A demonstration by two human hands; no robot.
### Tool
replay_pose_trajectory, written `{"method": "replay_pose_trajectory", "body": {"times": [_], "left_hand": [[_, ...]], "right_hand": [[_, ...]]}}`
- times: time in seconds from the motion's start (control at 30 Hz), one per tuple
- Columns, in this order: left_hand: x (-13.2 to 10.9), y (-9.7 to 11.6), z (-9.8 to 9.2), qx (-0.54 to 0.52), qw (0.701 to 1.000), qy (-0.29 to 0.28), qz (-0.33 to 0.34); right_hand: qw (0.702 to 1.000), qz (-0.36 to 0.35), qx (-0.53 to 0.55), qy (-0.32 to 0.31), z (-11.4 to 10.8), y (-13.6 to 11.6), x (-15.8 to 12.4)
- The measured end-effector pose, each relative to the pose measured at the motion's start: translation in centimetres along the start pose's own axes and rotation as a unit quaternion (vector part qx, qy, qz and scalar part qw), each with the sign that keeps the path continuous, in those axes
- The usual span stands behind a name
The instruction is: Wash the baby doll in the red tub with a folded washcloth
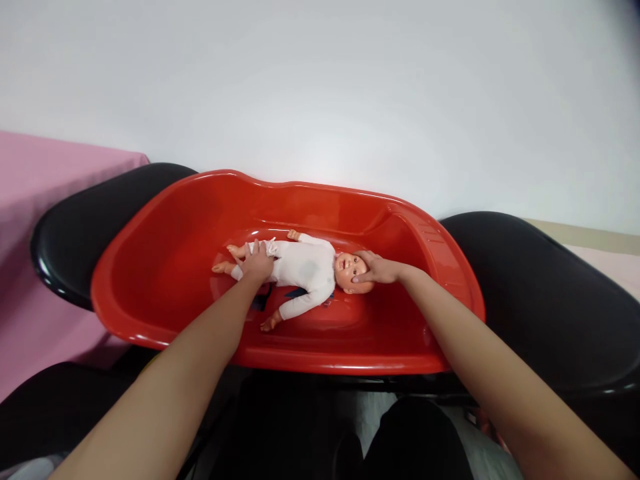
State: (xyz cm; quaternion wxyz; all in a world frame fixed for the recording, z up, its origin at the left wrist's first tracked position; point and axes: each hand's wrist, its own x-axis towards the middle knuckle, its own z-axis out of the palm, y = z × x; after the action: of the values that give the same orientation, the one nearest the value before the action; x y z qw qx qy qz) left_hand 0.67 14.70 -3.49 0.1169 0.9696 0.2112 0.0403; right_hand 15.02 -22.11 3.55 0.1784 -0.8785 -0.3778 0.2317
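Observation:
A baby doll [305,267] in a white long-sleeved top lies on its back inside a red plastic tub [165,280], its head to the right and its feet to the left. My left hand [258,261] grips the doll at the hips, over white cloth around its legs. At the other end, my right hand [376,267] holds the doll's head, with fingers at the top and the thumb across the forehead. One doll arm reaches toward the tub's near side, the other toward the far side. Dark shapes show beneath the doll.
Black seats [540,300] flank the tub on the right and left. A pink cloth [60,167] covers a surface at the far left. A pale wall [320,87] rises behind the tub. My dark-clothed legs are below its near rim.

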Motion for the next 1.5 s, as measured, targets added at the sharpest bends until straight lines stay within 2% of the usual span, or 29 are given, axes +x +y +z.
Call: {"method": "replay_pose_trajectory", "body": {"times": [0.1,0.27,0.33,0.57,0.8,1.17,1.5], "left_hand": [[-0.5,0.5,-0.6,-0.043,0.997,0.015,-0.06],[-1.5,1.8,-1.4,-0.02,0.992,0.099,-0.071],[-1.8,2.1,-1.6,-0.007,0.991,0.109,-0.079],[-1.6,2.2,-1.5,-0.01,0.99,0.075,-0.115],[-1.1,1.6,-1.4,-0.02,0.992,0.048,-0.112],[-0.8,1.1,-1.7,-0.002,0.996,0.053,-0.074],[-0.9,0.9,-2.0,-0.004,0.996,0.045,-0.074]], "right_hand": [[1.0,-0.002,0.002,-0.002,0.0,0.0,0.0],[1.0,0.002,0.004,0.0,0.1,0.2,-0.1],[1.0,0.0,0.006,0.001,0.1,0.3,0.0],[1.0,-0.017,0.02,0.01,0.2,0.7,0.2],[1.0,-0.018,0.016,0.011,0.3,1.0,0.3],[1.0,-0.009,0.011,-0.004,0.1,0.7,0.3],[1.0,0.003,0.006,-0.013,0.0,0.6,0.3]]}}
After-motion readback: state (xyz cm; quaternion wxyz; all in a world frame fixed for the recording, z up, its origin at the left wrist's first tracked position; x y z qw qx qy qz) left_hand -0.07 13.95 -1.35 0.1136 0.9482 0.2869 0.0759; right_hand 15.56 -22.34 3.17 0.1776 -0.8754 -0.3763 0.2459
